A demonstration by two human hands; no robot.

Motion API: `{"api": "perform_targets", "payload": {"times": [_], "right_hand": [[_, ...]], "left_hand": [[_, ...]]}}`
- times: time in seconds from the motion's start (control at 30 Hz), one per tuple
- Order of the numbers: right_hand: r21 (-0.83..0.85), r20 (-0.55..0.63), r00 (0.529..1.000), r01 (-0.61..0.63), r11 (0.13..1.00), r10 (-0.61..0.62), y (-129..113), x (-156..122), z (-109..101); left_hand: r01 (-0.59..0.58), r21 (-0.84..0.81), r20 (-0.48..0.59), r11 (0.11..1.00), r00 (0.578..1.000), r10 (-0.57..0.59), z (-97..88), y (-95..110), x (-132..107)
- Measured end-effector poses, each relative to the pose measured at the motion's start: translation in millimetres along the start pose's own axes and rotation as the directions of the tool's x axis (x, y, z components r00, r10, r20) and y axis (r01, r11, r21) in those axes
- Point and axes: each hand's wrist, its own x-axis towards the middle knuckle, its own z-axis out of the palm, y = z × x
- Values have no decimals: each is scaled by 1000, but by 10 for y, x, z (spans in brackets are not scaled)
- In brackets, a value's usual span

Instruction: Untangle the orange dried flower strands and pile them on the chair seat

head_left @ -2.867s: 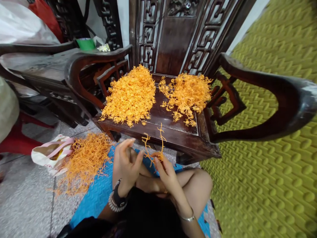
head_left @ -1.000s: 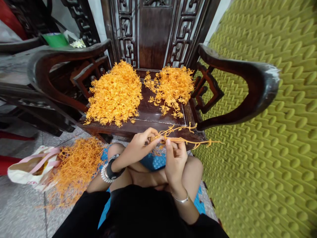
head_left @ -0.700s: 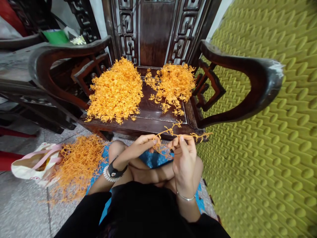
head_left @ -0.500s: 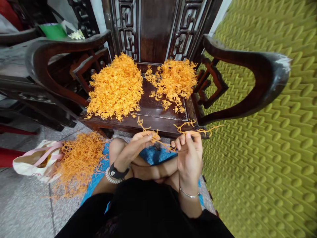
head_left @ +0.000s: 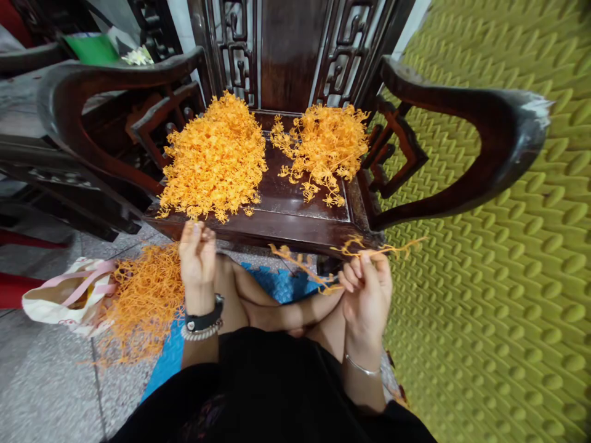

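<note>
My right hand (head_left: 365, 289) is closed on a thin orange plastic sprig (head_left: 323, 271) whose branches stick out left and right below the front edge of the dark wooden chair seat (head_left: 295, 215). My left hand (head_left: 197, 258) is raised by the seat's front left edge, fingers curled together, just under the big pile of small orange pieces (head_left: 215, 163); whether it holds a small piece I cannot make out. A looser, smaller orange pile (head_left: 325, 144) lies on the seat's right side.
A heap of orange stems (head_left: 145, 301) spills on the floor at left beside a cream bag with pink handles (head_left: 64, 298). The chair's curved armrests (head_left: 462, 117) flank the seat. A green textured mat (head_left: 484, 307) covers the floor to the right. Another dark chair stands at left.
My left hand left the sprig and moved left and up toward the big pile. My right hand kept the sprig and shifted slightly right.
</note>
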Motion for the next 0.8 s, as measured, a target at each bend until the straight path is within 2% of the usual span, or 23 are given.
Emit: {"api": "perform_targets", "payload": {"times": [0.07, 0.13, 0.2, 0.27, 0.33, 0.43, 0.53, 0.6, 0.67, 0.73, 0.8], "right_hand": [[-16, -29, 999, 13, 1000, -14, -14, 43, -135], [-36, -16, 999, -33, 999, 32, 6, 74, -228], [-32, -1, 996, -93, 995, 93, 59, 88, -253], [-3, 0, 993, -120, 993, 120, 124, 85, -211], [22, 4, 992, -126, 992, 126, 174, 75, -131], [29, 57, 986, -157, 987, 155, 203, 66, -8], [19, 120, 981, -153, 988, 150, 192, 60, 65], [-14, 164, 978, -127, 992, 128, 184, 44, 77], [-58, 211, 972, -90, 994, 101, 184, 17, 66], [-100, 249, 965, -55, 994, 78, 198, -19, 48], [-119, 283, 957, -31, 992, 64, 232, -57, 45]], "left_hand": [[-148, 175, -49, 973, 986, 159, -124, 114, 170], [-275, 325, -21, 905, 955, 297, -115, 246, 365], [-432, 419, 71, 798, 892, 446, 34, 386, 621], [-560, 511, 199, 652, 815, 544, 264, 510, 955], [-593, 629, 320, 503, 787, 528, 490, 591, 1340], [-535, 791, 412, 298, 825, 387, 689, 590, 1876], [-480, 867, 441, 137, 865, 241, 719, 484, 2199], [-475, 875, 450, 94, 869, 204, 712, 429, 2263], [-483, 871, 450, 90, 858, 248, 717, 432, 2203], [-523, 847, 464, 98, 816, 344, 721, 492, 2003], [-623, 762, 535, 177, 760, 370, 687, 566, 1645]]}}
